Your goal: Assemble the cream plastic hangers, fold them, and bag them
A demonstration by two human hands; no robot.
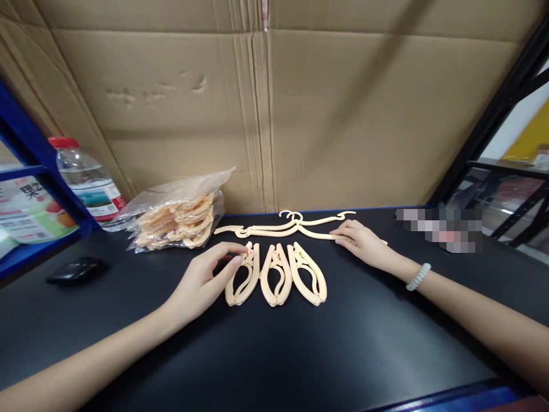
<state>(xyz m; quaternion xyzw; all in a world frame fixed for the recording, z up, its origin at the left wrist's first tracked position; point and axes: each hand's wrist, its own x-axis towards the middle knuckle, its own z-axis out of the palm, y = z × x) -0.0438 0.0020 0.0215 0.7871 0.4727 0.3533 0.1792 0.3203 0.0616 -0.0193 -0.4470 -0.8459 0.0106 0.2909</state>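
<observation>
Three folded cream hangers lie in a row on the black table: a left one [256, 274], a middle one [276, 277] and a right one [311, 277]. Behind them two unfolded hangers [274, 232] overlap, their hooks close together. My left hand [210, 274] is at the upper end of the left folded hanger, thumb and fingers apart, partly covering it. At the right, my right hand [358, 243] pinches the right arm of the front unfolded hanger between thumb and fingers.
A clear plastic bag [175, 217] of folded hangers sits at the back left. Near it are a black mouse [76, 270] and a large water bottle [92, 186]. A cardboard sheet [343, 114] stands behind the table [274, 355]. A blurred-out item [446, 229] lies at the right.
</observation>
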